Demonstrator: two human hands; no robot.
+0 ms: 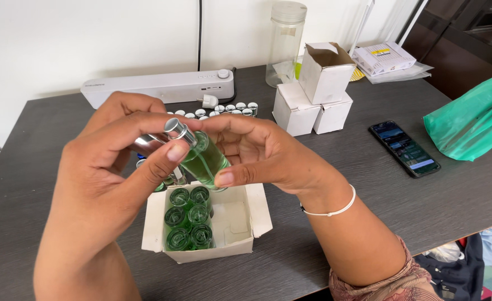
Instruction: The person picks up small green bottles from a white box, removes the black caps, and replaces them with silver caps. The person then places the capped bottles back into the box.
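Holding green bottle (204, 160) above open box (245, 223) (right half unfilled), both hands (104, 159).

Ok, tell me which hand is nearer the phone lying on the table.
Right. The right hand is beside the green bottle, on the side towards the phone; the left hand is farther off, beyond the bottle.

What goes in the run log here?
both hands hold green bottle | left fingers at silver cap | above open box
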